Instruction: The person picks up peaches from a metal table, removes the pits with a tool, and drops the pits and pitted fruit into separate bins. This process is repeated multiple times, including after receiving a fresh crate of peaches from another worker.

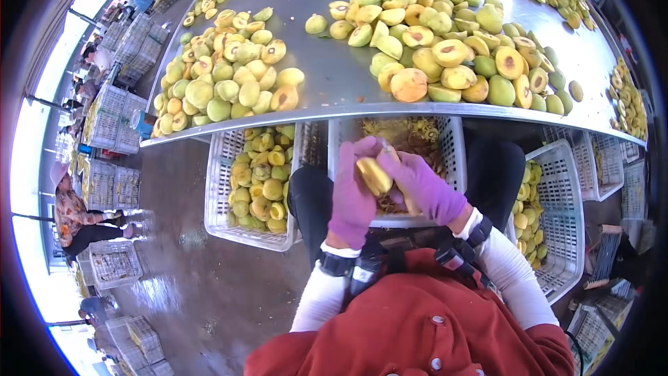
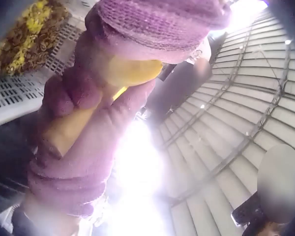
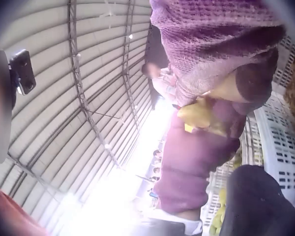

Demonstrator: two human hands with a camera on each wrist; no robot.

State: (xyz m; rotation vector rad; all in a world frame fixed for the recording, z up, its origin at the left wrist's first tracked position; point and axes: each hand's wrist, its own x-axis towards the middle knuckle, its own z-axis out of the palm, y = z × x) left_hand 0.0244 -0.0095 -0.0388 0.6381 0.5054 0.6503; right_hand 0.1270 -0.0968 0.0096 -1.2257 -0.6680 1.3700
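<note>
Red jacket nearest | fruit piece over crate, clamped in left hand | right hand just right of it, curled round tool handle, long axis running back toward jacket

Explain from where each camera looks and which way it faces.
Head: worn on head, looks forward and down at table and held fruit; left hand, right hand, sleeves, legs show.
Left wrist: worn there, looks past the fruit toward the roof; both hands show.
Right wrist: worn there, looks likewise; both hands, one leg show.
Both wrist views share fruit, handle and roof.
</note>
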